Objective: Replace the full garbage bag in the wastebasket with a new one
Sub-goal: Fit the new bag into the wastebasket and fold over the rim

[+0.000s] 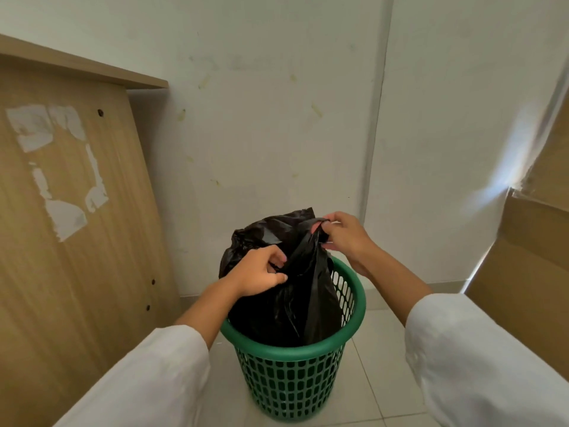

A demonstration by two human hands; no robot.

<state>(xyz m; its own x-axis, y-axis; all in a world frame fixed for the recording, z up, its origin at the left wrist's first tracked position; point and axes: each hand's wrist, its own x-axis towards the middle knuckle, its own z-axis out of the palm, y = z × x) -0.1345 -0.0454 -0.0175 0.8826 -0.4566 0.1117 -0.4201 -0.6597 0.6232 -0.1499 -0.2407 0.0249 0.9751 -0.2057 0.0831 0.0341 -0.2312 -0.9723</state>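
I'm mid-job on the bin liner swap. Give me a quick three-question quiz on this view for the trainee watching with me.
1. True or false: the black garbage bag is already fully out of the green wastebasket.
2. Which hand grips the bag higher up? A) left hand B) right hand C) both level
3. Fill in: the wastebasket stands on a tiled ____.

Key
1. False: the bag's lower part sits inside the rim, its top bunched above it.
2. B: the right hand pinches the gathered top, the left hand grips the plastic lower down.
3. floor, beside a wooden panel and cardboard boxes.
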